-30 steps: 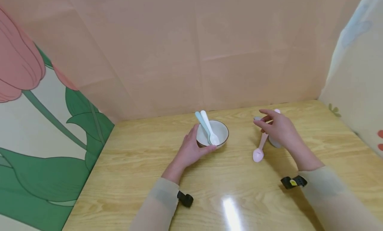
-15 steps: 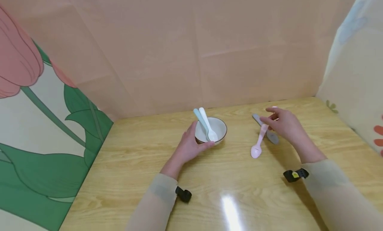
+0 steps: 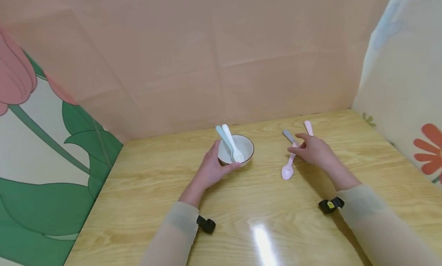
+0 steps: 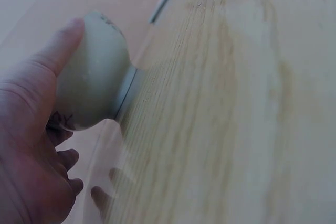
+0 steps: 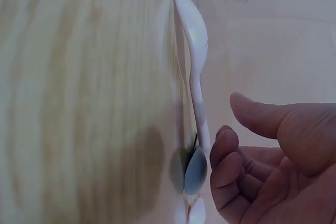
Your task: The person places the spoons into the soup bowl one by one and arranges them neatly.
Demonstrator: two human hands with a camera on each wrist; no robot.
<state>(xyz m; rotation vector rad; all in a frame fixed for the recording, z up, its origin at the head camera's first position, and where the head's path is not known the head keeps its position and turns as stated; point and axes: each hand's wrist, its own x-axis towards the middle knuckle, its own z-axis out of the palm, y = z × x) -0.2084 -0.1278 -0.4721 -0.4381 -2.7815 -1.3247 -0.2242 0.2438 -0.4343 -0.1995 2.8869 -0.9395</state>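
My left hand (image 3: 210,170) grips a white bowl (image 3: 246,147) with a dark rim, its thumb on the near side. Leaning in the bowl are a light blue spoon (image 3: 221,132) and a white spoon (image 3: 237,155). My right hand (image 3: 315,154) is held over the spoons at the right, thumb apart from the loosely bent fingers. Below its fingertips lies a pink spoon (image 3: 287,171); the right wrist view shows nothing gripped. The handle of a grey spoon (image 3: 288,136) shows in front of the hand, and a second pink handle (image 3: 308,127) sticks out behind it.
A wooden table (image 3: 145,204) carries everything. Behind it stands a plain pinkish backdrop (image 3: 165,66), with a tulip-patterned panel (image 3: 86,143) at the left and a flower-printed wall (image 3: 407,105) at the right. Each wrist wears a small black camera (image 3: 206,224).
My right hand has come down toward the pink spoon's handle and now covers the grey spoon's bowl end. More of the far pink handle shows. The left hand stays on the bowl; the head view shifts slightly.
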